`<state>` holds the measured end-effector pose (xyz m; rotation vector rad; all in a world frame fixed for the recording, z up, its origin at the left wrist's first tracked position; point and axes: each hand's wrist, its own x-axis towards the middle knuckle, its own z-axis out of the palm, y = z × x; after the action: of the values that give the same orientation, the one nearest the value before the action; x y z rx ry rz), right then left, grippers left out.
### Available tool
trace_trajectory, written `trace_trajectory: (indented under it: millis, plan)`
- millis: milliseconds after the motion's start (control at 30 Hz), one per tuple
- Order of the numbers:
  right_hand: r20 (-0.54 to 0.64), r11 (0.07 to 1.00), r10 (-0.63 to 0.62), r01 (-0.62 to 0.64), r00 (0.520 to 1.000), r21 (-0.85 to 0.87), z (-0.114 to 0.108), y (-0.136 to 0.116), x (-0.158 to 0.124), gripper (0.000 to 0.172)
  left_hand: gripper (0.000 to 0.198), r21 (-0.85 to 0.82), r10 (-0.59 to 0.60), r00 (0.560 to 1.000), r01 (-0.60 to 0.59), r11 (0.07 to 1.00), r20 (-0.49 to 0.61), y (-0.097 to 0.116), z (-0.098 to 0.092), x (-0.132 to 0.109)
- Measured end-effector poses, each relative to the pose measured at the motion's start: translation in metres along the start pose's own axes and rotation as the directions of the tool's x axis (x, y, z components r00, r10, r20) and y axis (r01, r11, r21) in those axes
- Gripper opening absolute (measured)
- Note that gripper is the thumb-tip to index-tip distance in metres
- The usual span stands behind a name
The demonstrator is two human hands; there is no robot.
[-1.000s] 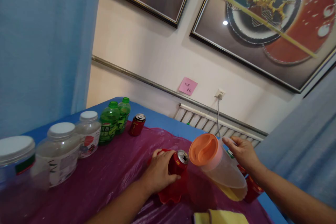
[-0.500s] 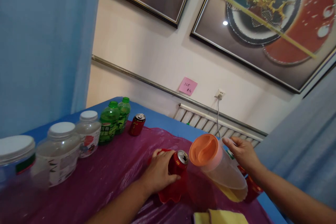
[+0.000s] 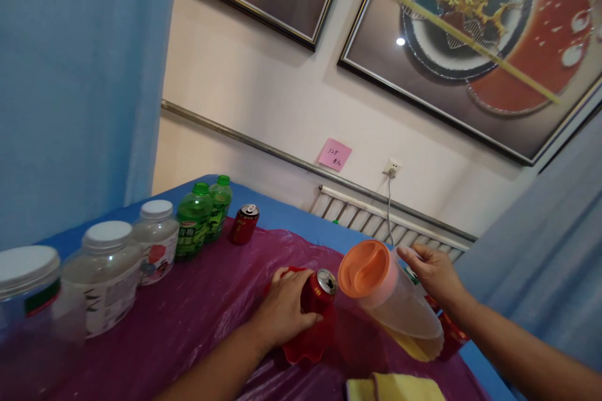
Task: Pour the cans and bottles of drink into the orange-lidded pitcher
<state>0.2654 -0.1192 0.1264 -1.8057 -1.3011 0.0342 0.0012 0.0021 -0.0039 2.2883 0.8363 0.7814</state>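
My left hand (image 3: 285, 307) is closed round a red drink can (image 3: 320, 297), which has its opened silver top facing up and leans slightly. Under the can lies a red plastic dish with a wavy rim (image 3: 303, 349), partly hidden by the hand. My right hand (image 3: 435, 272) grips the handle of a clear plastic pitcher (image 3: 399, 310). The pitcher is tilted, its orange lid (image 3: 364, 268) towards the can but apart from it. Some liquid shows low in the pitcher. No stream is visible between the two.
Clear jars with white lids (image 3: 108, 235), green bottles (image 3: 194, 219) and another red can (image 3: 244, 224) line the table's left side. A yellow cloth (image 3: 395, 388) lies at the front edge. More red cans (image 3: 452, 335) stand behind the pitcher. Purple plastic sheeting (image 3: 202, 301) covers the table.
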Motion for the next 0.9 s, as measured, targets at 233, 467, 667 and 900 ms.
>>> trace_trajectory:
  millis: [233,467,667,900]
  plan:
    - [0.010,1.000,-0.002,0.003,1.000,-0.026,-0.0009,0.0036,0.0025,0.055,0.075,-0.006,0.018,1.000,-0.018,1.000,-0.009,-0.0001,0.0000,0.0000]
    - [-0.002,1.000,0.001,-0.001,1.000,-0.002,-0.0007,0.0005,0.0010,0.056,0.074,0.008,0.019,1.000,-0.019,1.000,-0.014,0.0004,-0.0003,-0.0002]
    - [0.001,1.000,-0.003,0.003,1.000,-0.001,-0.0013,0.0015,0.0015,0.056,0.076,0.013,0.000,1.000,0.000,1.000,-0.003,0.0015,-0.0009,0.0001]
    - [-0.003,1.000,0.009,-0.009,1.000,-0.002,-0.0017,-0.0002,0.0014,0.054,0.078,0.024,0.005,1.000,-0.005,1.000,0.012,0.0002,-0.0003,0.0000]
